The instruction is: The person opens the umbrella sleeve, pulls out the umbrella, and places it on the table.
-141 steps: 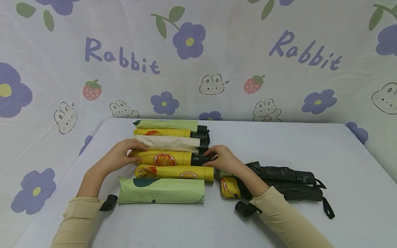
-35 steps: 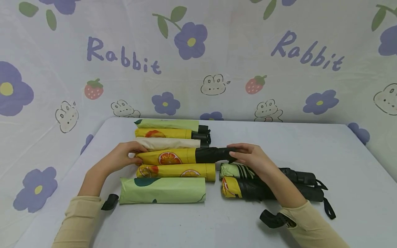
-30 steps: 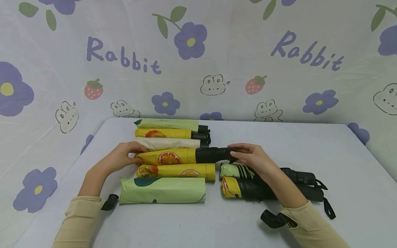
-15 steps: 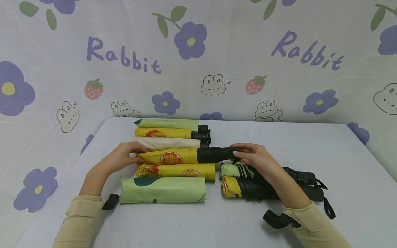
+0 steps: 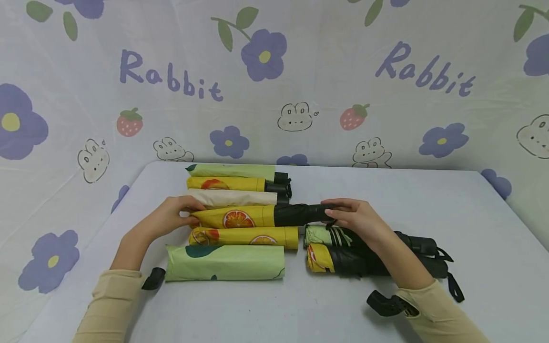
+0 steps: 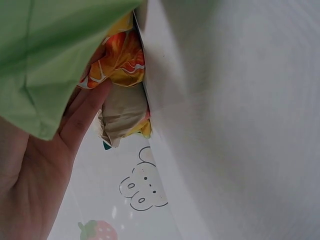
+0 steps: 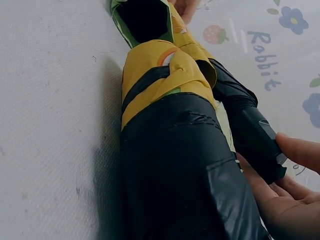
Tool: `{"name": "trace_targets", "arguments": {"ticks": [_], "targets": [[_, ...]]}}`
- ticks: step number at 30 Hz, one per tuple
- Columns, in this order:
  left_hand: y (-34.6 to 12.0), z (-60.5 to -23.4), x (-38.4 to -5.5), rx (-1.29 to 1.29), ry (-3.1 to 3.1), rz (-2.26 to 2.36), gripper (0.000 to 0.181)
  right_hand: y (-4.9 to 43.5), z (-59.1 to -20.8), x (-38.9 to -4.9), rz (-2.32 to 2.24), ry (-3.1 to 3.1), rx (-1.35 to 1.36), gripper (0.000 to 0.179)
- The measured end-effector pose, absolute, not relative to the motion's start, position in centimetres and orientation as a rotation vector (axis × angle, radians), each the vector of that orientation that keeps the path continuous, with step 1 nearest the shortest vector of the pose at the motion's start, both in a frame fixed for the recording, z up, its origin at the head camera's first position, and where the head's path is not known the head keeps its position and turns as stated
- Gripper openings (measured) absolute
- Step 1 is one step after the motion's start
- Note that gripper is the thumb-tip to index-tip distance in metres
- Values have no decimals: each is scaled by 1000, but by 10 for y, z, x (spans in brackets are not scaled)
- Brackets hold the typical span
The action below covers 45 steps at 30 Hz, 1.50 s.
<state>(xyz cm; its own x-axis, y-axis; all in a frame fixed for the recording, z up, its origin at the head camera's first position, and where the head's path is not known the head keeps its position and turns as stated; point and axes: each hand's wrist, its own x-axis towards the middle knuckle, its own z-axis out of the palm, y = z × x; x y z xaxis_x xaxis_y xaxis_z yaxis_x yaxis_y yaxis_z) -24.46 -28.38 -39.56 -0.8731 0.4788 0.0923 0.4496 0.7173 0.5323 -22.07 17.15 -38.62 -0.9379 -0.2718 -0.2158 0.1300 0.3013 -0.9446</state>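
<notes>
A yellow umbrella sleeve with an orange-slice print [image 5: 238, 217] lies across the middle of the row, and a folded black umbrella [image 5: 300, 214] sticks out of its right end. My left hand [image 5: 169, 216] pinches the sleeve's closed left end; in the left wrist view that hand [image 6: 55, 155] partly hides behind green cloth. At the other end, my right hand [image 5: 353, 216] holds the umbrella's black handle [image 7: 255, 135] between thumb and fingers. Just in front lie a flat yellow sleeve [image 5: 244, 237] and a wide light-green sleeve [image 5: 227, 264].
Behind are a cream sleeved umbrella [image 5: 236, 197], a yellow one [image 5: 231, 184] and a green one [image 5: 233, 170]. Under my right forearm lie two bare folded umbrellas, one green-tipped [image 5: 319, 236] and one yellow-tipped [image 5: 319, 258]. A white table [image 5: 257, 314] carries everything.
Since the earliest frame my right hand has moved right, drawing a length of black umbrella out of the yellow sleeve. Over the last second it has shifted slightly further right. My left hand stays put.
</notes>
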Motion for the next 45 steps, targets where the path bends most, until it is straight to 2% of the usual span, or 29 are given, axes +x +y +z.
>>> {"name": "trace_targets", "arguments": {"ticks": [45], "targets": [[-281, -393, -245, 779, 2851, 866, 25, 184, -380, -219, -1699, 2193, -165, 56]]}}
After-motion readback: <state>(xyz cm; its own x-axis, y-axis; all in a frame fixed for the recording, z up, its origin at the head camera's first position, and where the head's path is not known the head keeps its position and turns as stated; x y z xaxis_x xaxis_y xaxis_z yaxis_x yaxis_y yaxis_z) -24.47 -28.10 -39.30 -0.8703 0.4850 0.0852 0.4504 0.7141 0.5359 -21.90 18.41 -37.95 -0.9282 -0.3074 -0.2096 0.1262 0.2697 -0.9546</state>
